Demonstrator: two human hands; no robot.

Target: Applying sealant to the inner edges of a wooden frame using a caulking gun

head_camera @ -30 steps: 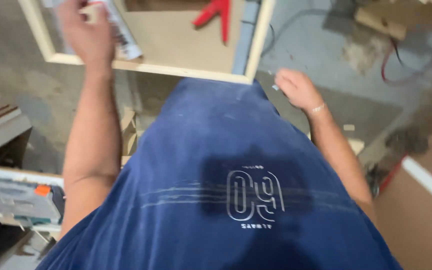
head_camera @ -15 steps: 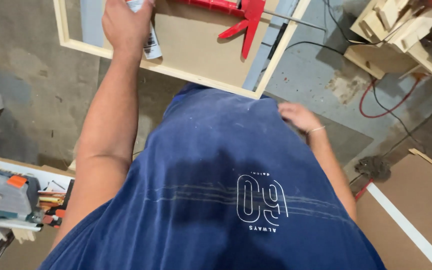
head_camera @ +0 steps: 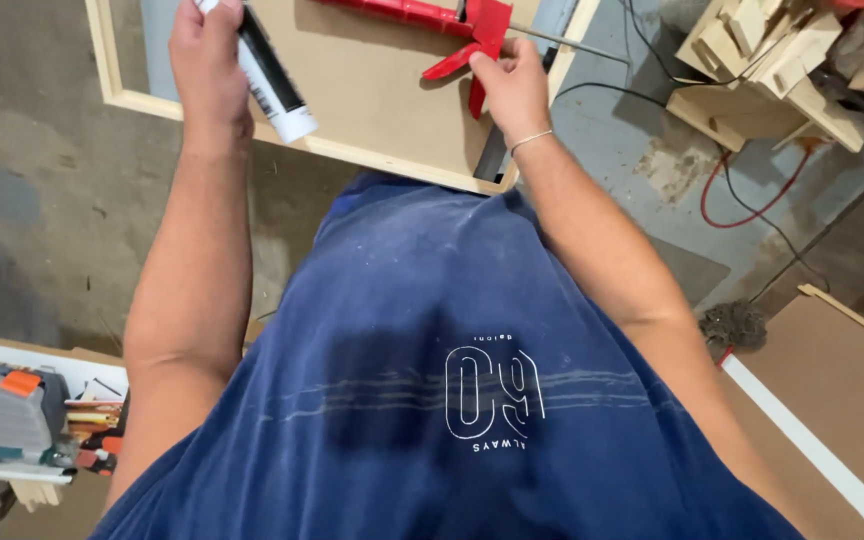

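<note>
Fingers of the left hand (head_camera: 210, 62) are wrapped around a sealant tube (head_camera: 270, 75). The handle of a red caulking gun (head_camera: 452, 30), laid on a wood-framed panel (head_camera: 372, 100), is gripped by the right hand (head_camera: 512, 88).

Even, soft indoor light, sharp focus, faint shadows

Two hands were in view: the left hand (head_camera: 210, 70) at eleven o'clock and the right hand (head_camera: 512, 88) at twelve o'clock. One sealant cartridge (head_camera: 270, 72), one red caulking gun (head_camera: 432, 22) and one framed wooden panel (head_camera: 372, 90) were present. One red cable (head_camera: 742, 205) lay at two o'clock.
</note>
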